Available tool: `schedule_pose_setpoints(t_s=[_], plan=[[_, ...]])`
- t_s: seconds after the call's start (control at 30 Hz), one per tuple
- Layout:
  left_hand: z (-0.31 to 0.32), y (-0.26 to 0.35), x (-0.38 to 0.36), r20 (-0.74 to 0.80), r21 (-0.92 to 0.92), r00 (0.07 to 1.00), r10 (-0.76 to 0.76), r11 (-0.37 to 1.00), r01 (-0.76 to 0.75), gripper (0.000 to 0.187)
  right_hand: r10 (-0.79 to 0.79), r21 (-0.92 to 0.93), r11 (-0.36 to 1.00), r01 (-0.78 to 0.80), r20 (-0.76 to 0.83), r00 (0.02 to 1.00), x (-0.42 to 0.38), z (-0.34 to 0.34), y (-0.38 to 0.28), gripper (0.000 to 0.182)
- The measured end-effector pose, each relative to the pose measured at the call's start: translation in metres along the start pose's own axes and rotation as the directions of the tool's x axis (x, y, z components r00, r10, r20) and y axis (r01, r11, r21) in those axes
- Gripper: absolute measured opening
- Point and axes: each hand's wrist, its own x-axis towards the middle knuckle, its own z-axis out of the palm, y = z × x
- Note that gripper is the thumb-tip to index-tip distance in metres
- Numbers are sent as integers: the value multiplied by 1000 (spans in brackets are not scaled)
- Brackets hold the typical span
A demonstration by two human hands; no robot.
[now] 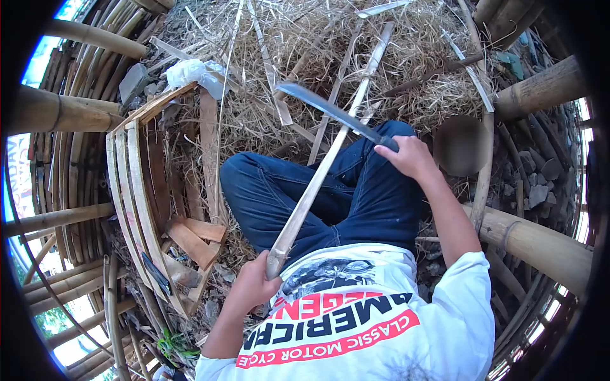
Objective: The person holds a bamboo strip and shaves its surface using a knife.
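Observation:
My left hand (256, 280) is closed around the near end of a long split bamboo strip (322, 170), which slants away from me across my crossed legs. In my right hand (410, 154), the fingers are wrapped round the dark handle of a machete (330, 110). Its long blade points to the upper left and crosses over the strip above my lap. The far end of the strip reaches over a bed of dry shavings.
Dry bamboo shavings (406, 51) cover the ground ahead, with several loose strips among them. A wooden crate (136, 190) stands at my left, a plastic bag (197, 75) by its far end. Thick bamboo poles (534, 244) run along my right beside broken stones (539, 190).

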Motion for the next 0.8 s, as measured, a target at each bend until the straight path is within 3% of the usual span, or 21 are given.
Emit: schedule_pose_setpoints(t_s=[0.1,0.2,0.27,0.4,0.47,0.57,0.67,0.8], plan=[[0,-9,5,45,-42,998,-54,998,56,43,-100,23,995,100,18,995,-25,9,-18,66],[-3,-19,9,60,-36,998,-22,999,24,44,-200,47,979,198,57,978,-54,19,-42,65],[-3,-23,11,60,-65,995,77,995,-73,50,-270,95,961,260,125,955,-69,24,-56,66],[-6,-18,7,30,-29,997,68,997,-67,48,-394,113,918,381,129,910,-80,32,-62,67],[-12,-6,1,77,66,993,-92,994,87,47,-363,5,931,366,136,922,-70,22,-60,67],[-11,-21,-9,53,15,998,-29,999,28,48,-178,-81,980,184,75,981,-35,9,-27,68],[-12,-31,-14,60,-53,998,24,998,-20,48,84,-7,996,-84,-29,996,12,-5,23,67],[-14,-22,-9,97,-107,995,-4,994,14,48,109,-40,993,-113,-90,990,28,-21,31,66]])
